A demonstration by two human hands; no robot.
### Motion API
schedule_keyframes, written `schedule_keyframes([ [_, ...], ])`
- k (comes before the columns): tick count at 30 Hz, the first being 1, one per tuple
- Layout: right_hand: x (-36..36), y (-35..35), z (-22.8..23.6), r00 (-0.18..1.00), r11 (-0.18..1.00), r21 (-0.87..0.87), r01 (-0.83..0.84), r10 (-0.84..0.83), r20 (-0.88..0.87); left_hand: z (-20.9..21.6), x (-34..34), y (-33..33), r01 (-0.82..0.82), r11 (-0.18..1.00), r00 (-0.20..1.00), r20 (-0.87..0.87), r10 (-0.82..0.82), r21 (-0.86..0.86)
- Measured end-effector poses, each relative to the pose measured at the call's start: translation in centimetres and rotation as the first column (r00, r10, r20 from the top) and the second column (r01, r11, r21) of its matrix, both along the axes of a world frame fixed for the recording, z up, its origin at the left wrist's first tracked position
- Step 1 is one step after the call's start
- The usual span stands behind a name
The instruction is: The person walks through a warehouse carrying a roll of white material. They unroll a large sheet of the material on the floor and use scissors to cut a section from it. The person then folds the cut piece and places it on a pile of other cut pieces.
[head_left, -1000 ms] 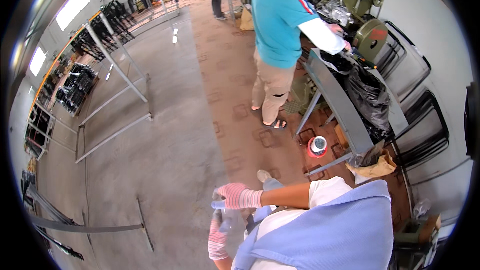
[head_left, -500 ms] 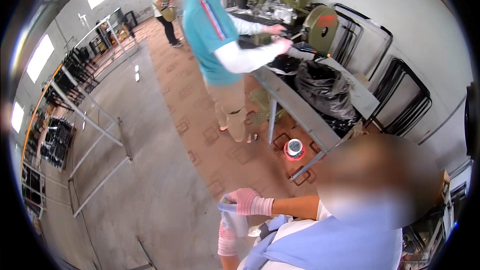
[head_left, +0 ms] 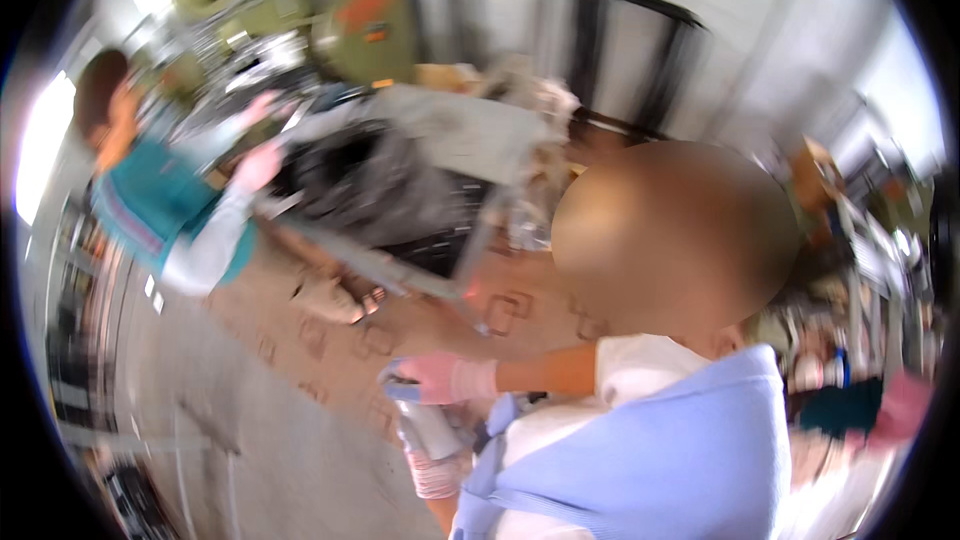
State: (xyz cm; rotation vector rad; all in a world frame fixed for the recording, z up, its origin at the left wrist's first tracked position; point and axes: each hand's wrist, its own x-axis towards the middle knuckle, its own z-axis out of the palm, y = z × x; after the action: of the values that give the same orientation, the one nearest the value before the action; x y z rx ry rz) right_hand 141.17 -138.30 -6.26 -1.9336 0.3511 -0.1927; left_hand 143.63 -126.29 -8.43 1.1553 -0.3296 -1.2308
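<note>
Neither my left hand nor my right hand is in the picture. Close by at the lower right stands a person in a white top with a light blue garment [head_left: 670, 440] over it. This person's pink-gloved hand [head_left: 440, 380] is held out in front of the body, and a second pink striped glove [head_left: 435, 475] shows just below it. Between these two hands is a pale greyish object [head_left: 430, 430], too blurred to name. None of these hands is mine.
A person in a teal shirt [head_left: 160, 205] works at a metal-edged table [head_left: 400, 275] holding a black plastic bag [head_left: 385, 180]. Green machines [head_left: 370, 35] stand behind. Black tube frames [head_left: 640, 50] lean on the wall. Cluttered shelving [head_left: 870, 270] is at the right.
My view has swung right and blurred. The table and teal-shirted person now appear farther left, and the shelving at the right shows more. The nearby person's gloved hands stay close together.
</note>
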Motion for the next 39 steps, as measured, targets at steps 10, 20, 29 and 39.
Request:
schedule_keyframes([
  [10,-15.8,-9.1,-0.4,0.941,0.94,0.063,0.337,-0.338,0.011,0.1,-4.9,-9.7,0.371,0.925,0.928,-0.002,-0.372,0.079],
  [20,-22.9,-8.9,0.1,0.797,0.794,0.131,0.594,-0.603,0.04,-0.6,-8.9,-15.2,0.525,0.847,0.851,-0.031,-0.525,0.079],
  [29,-23.7,-10.6,-2.2,0.822,0.821,-0.044,0.569,-0.57,-0.009,-0.8,-11.0,-16.9,0.528,0.847,0.848,-0.085,-0.523,0.061],
  [39,-23.6,-10.1,-1.1,0.836,0.843,0.011,0.537,-0.534,0.125,1.9,-8.3,-15.1,0.621,0.782,0.708,-0.397,-0.584,-0.043],
])
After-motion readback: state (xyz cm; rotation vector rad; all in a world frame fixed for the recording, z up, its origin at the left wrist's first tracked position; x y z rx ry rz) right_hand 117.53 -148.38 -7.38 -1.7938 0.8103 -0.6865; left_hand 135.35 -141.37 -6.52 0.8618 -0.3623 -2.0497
